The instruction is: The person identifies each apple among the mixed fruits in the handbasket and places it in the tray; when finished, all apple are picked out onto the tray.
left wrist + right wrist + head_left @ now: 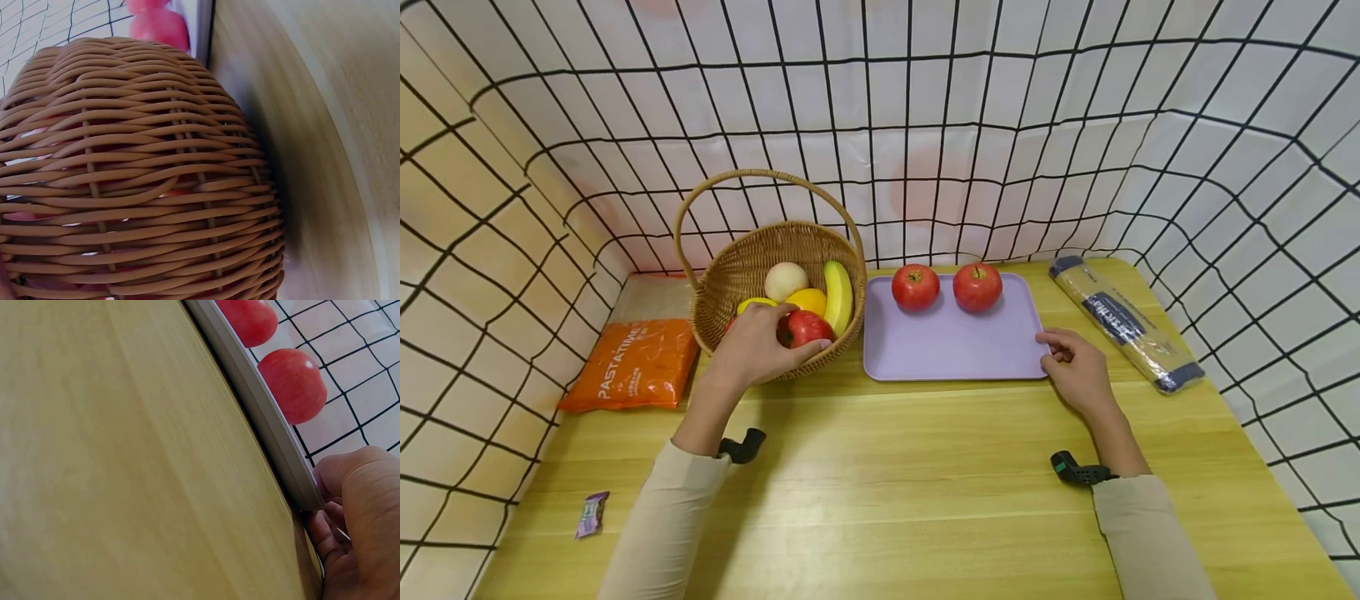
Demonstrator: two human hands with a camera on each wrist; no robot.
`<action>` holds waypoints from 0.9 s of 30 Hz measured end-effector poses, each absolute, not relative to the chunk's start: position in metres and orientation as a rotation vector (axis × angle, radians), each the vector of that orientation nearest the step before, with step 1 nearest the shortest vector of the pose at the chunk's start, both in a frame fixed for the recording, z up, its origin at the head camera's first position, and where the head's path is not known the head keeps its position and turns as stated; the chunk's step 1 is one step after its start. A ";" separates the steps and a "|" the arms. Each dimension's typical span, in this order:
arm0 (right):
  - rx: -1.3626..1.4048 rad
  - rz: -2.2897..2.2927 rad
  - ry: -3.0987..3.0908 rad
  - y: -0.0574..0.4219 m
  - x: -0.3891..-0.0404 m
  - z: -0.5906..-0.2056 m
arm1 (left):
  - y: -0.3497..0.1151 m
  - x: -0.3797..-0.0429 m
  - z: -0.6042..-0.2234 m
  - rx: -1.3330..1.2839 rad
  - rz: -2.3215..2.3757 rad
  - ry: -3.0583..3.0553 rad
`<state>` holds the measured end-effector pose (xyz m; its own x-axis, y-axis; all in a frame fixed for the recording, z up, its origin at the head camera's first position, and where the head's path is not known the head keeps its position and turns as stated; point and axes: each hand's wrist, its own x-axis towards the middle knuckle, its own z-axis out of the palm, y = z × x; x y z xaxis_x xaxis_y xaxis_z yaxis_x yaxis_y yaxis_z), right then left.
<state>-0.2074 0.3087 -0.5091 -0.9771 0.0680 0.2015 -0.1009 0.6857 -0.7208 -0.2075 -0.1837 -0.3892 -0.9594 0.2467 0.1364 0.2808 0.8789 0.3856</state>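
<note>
Far left, a small candy [592, 515] is lying on the table [880, 467] at lower left, with an orange bag [632, 367] sitting above it. Next, the wicker basket [760, 246] is standing left of centre, holding fruit. The left hand [756, 343] is reaching into it over the front rim and gripping a red apple [808, 327], fingers curling over the back, thumb bracing the near side. Left wrist view is showing mostly weave, so can't check the grip from there. That apple is sitting at the front of the basket, looking glossy red and round, with a dark patch beside the fingers, probably the stem hollow. A pale round fruit [786, 282], an orange [808, 302] and a banana [838, 296] are lying close behind and right of it. Right of centre, a lilac tray [951, 342] is carrying a left tray apple [915, 287] and a right tray apple [977, 287], both along its back edge. The right hand [1078, 371] is pinching the tray's near right corner, thumb on the rim. Far right, a noodle pack [1123, 321] is lying slantwise. My read: grasping in the basket is the step in hand; the next move is calling for a straight lift, clearing rim and banana.
</note>
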 end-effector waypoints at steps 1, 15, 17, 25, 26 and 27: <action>0.026 1.166 -2.687 0.309 -0.207 -0.510 | -0.184 -0.208 -0.389 -0.414 -0.648 -2.948; 0.032 1.157 -2.685 0.312 -0.210 -0.508 | -0.184 -0.207 -0.386 -0.320 -0.940 -2.735; 0.034 1.153 -2.684 0.312 -0.210 -0.507 | -0.184 -0.207 -0.386 -0.316 -0.956 -2.714; 0.042 1.177 -2.672 0.310 -0.209 -0.507 | -0.184 -0.204 -0.384 -0.287 -0.984 -2.667; 0.041 1.175 -2.672 0.310 -0.209 -0.507 | -0.184 -0.204 -0.383 -0.293 -0.984 -2.664; 0.039 1.175 -2.673 0.309 -0.209 -0.508 | -0.183 -0.203 -0.383 -0.298 -0.986 -2.661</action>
